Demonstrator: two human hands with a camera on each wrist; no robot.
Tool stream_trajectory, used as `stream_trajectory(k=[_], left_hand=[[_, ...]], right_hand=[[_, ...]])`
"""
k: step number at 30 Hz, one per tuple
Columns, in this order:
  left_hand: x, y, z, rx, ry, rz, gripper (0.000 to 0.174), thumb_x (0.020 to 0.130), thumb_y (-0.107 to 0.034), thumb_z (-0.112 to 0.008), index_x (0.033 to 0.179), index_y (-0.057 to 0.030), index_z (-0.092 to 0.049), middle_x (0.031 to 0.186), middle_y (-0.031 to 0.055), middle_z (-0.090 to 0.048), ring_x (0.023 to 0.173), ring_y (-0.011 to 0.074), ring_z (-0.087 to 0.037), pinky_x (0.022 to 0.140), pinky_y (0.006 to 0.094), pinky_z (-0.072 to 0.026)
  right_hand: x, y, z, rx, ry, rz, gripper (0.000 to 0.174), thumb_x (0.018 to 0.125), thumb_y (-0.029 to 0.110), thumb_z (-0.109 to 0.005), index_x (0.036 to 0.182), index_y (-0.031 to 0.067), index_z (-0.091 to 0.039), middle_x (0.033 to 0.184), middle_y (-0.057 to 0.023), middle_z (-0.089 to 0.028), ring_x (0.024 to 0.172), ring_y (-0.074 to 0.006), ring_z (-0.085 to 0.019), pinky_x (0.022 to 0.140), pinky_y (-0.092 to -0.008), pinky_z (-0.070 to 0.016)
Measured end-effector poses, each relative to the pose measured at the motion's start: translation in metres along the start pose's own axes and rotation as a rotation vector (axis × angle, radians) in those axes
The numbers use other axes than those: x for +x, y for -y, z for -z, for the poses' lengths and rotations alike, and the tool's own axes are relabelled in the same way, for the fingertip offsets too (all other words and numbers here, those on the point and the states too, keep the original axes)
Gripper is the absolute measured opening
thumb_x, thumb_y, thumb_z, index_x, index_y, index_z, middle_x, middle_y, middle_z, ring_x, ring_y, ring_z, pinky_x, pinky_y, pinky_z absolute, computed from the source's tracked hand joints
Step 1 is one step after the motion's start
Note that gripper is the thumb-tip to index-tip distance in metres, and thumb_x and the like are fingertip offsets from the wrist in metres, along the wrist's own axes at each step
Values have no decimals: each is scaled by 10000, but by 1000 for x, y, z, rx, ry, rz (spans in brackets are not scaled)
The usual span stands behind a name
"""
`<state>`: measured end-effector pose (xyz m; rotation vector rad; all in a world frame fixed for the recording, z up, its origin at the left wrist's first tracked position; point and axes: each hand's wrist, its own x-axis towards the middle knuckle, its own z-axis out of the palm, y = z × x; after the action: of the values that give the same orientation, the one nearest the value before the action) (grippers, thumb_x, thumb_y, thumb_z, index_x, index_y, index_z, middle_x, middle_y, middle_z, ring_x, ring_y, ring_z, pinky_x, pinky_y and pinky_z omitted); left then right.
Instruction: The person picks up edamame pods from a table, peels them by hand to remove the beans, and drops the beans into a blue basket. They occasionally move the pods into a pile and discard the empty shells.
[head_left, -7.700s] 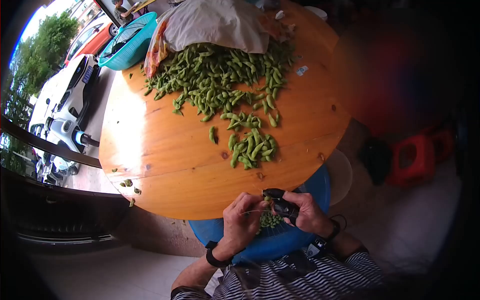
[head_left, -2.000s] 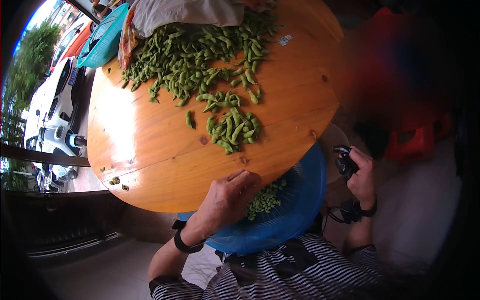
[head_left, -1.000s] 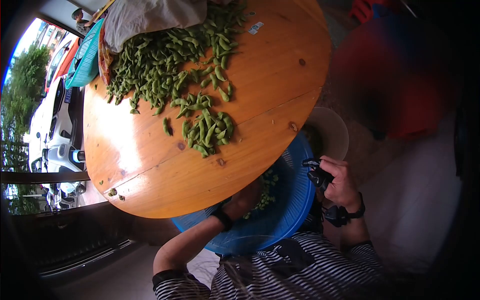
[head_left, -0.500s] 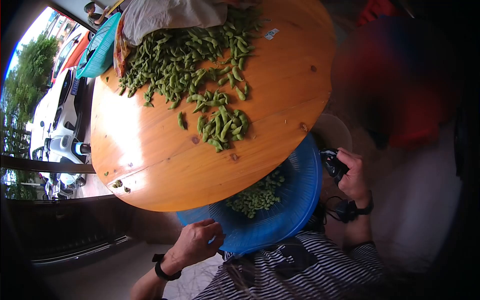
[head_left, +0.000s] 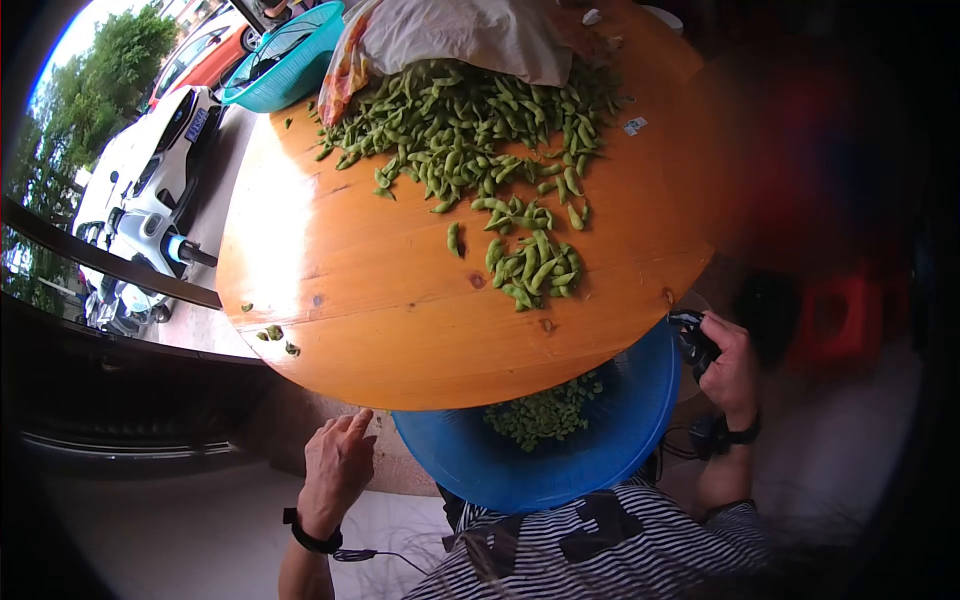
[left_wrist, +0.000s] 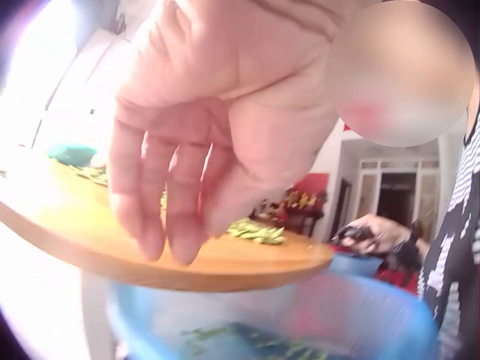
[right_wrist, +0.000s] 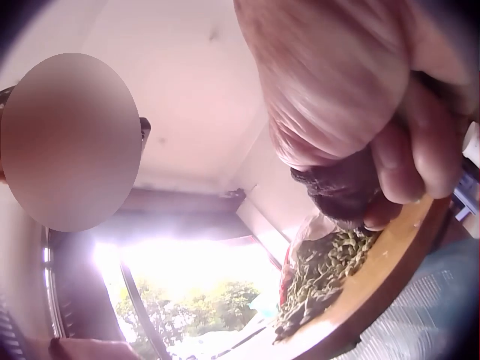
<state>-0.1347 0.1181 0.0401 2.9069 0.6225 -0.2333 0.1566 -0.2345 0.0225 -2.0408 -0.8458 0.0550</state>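
My left hand (head_left: 338, 468) hangs off the table's front edge, left of the blue basin (head_left: 440, 465). In the left wrist view its fingers (left_wrist: 189, 214) point downward, loosely bent, with nothing between them. Past the basin's right rim is my right hand (head_left: 732, 370), where wrinkled black covering (right_wrist: 341, 191) sits over the thumb and forefinger area; I cannot tell whether it pinches anything. Shelled green soybeans (head_left: 540, 418) lie in the basin, partly hidden under the tabletop. A small group of soybean pods (head_left: 535, 270) rests on the table, in front of a large pod heap (head_left: 450, 130).
The round wooden table (head_left: 390, 335) overhangs the basin. A pale cloth bag (head_left: 460, 35) covers the heap's back; a teal basket (head_left: 285, 65) stands at back left. Pod scraps (head_left: 270, 333) lie near the left edge. A red stool (head_left: 840, 315) is at right.
Earlier both hands met over the basin around a pod. They parted; the left hand reached into the basin, then withdrew to the left. The right hand stayed out right. The head view shifted.
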Motion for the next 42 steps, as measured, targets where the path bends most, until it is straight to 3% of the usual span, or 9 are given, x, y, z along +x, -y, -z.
stream_trajectory(k=[4, 12, 20, 22, 24, 26, 30, 37, 42], left_hand=[[59, -69, 24, -433, -246, -288, 57, 826, 0, -690, 878, -22, -683, 800, 141, -657, 670, 304, -664, 600, 355, -534], [160, -110, 0, -432, -245, -437, 208, 881, -78, -644, 1085, -107, -671, 960, 114, -581, 830, 297, -657, 699, 417, -539], [176, -110, -6, -520, -209, -477, 195, 862, -29, -651, 1044, -83, -695, 967, 116, -605, 814, 311, -653, 701, 412, -537], [165, -113, -7, -680, -264, -480, 183, 873, 3, -626, 1031, -54, -698, 938, 121, -640, 786, 321, -649, 691, 388, -534], [145, -120, -3, -810, -219, -486, 149, 916, -28, -628, 1055, -11, -678, 854, 96, -674, 684, 237, -652, 607, 329, -517], [124, -124, -5, -1399, 327, 17, 175, 951, -120, -646, 1069, 7, -665, 798, 50, -677, 586, 124, -598, 526, 261, -466], [108, -122, -23, -1670, 459, 76, 183, 970, -184, -644, 1004, -6, -671, 677, -40, -562, 561, 24, -472, 497, 202, -370], [98, -134, -41, -1669, 229, -53, 135, 968, -149, -639, 966, -15, -652, 730, -24, -592, 569, 41, -510, 491, 193, -382], [96, -142, -43, -1143, -213, -192, 101, 907, -99, -692, 942, -12, -655, 733, 60, -628, 602, 130, -597, 525, 255, -455]], right_hand=[[10, 14, -8, 20, 14, -34, 196, 705, -51, -565, 898, -64, -601, 730, -140, -504, 632, -231, -511, 616, -282, -411], [6, 8, -12, 123, 134, -39, 342, 692, -30, -527, 1017, -61, -628, 769, -134, -540, 683, -276, -558, 658, -294, -443], [10, 19, -40, 249, 215, -81, 415, 666, -32, -474, 1050, -46, -630, 826, -120, -628, 751, -249, -634, 724, -311, -504], [14, 28, -50, 286, 204, -25, 412, 785, -48, -474, 1167, -30, -627, 767, -81, -651, 696, -177, -642, 686, -273, -496], [16, 32, -61, 319, 232, -34, 493, 782, -53, -457, 1252, -18, -601, 786, -67, -665, 699, -138, -629, 682, -248, -494], [16, 37, -72, 531, 296, -85, 505, 791, -52, -447, 1274, -11, -590, 812, -39, -677, 695, -86, -598, 664, -218, -479], [15, 51, -83, 688, 392, -141, 535, 810, -46, -441, 1327, 10, -566, 837, 1, -677, 662, -30, -541, 604, -186, -443], [13, 61, -84, 744, 353, -247, 254, 807, -43, -459, 922, 16, -677, 732, 30, -615, 622, -21, -522, 570, -187, -414], [8, 55, -84, 749, 391, -404, 247, 826, -12, -466, 941, 20, -681, 715, 31, -591, 638, -23, -520, 567, -197, -405]])
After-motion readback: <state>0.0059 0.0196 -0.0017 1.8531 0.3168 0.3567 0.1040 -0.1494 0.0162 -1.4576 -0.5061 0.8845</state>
